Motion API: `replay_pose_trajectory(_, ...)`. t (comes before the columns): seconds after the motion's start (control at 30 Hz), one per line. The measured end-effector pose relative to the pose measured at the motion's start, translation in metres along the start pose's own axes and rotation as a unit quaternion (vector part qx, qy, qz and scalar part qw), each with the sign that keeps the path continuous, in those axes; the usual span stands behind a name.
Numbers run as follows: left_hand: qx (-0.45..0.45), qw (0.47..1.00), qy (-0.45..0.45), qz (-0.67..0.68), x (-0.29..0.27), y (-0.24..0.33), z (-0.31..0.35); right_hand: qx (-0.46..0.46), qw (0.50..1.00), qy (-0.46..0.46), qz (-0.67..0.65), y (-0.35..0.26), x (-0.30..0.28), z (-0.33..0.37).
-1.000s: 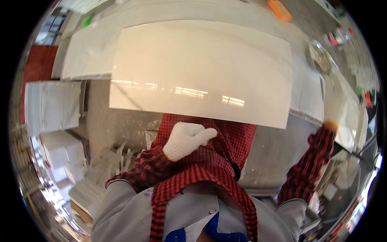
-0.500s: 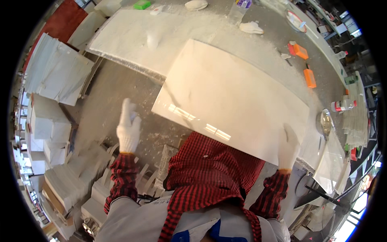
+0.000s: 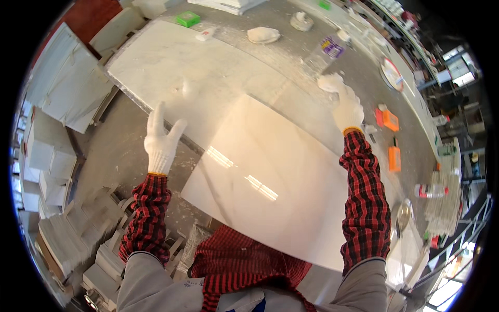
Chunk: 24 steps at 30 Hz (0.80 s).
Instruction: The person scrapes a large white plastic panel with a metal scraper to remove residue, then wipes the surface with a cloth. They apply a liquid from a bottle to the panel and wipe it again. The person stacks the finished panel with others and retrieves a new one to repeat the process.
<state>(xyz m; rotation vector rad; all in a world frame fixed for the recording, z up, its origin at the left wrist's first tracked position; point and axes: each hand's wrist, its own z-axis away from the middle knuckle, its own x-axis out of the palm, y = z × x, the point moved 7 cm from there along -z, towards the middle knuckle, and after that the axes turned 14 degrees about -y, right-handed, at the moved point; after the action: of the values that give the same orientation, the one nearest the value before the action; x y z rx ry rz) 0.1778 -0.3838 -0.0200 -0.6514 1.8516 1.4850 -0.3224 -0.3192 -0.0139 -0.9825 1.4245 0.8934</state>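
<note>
Covering the lap: a red-and-black checked apron (image 3: pixel 249 262), below the near edge of the glossy panel.
Glossy panel: a pale rectangular panel (image 3: pixel 270 182), lying at a slant in front of the body, partly over a long dusty slab (image 3: pixel 202 65); two strips of light reflect on it, and the right sleeve (image 3: pixel 364 203) crosses its right side.
Left hand: the white-gloved left hand (image 3: pixel 163 139) is spread, thumb well apart from the fingers, nothing in it; it appears over the long slab's near edge, and whether it touches cannot be told.
Right hand: the white-gloved right hand (image 3: pixel 348 109) reaches beyond the panel, fingers bent at a crumpled white cloth (image 3: pixel 328 82); I cannot tell whether they pinch it or only rest on it.
Right of the right hand: two orange tools (image 3: pixel 394 158), near each other on the grey surface.
Beyond the cloth: a clear plastic bottle (image 3: pixel 323 54) with a purple label, tilted in view.
Farther off: a second white cloth (image 3: pixel 263 35), a bright green box (image 3: pixel 187 19) near the long slab's far edge, and a red-rimmed plate (image 3: pixel 385 66) to the right.
</note>
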Motion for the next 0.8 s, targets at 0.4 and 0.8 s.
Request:
replay_pose_trajectory(0.4, -0.001, 0.998, 0.014, -0.064, 0.014, 0.023, -0.037, -0.004, 0.965, 0.199, -0.172, 0.056, -0.051, 0.000)
replay_pose_trajectory(0.8, 0.057, 0.981, -0.009, 0.185, 0.004, 0.090, 0.026, 0.025, 0.979, -0.034, -0.199, 0.068, -0.063, 0.284)
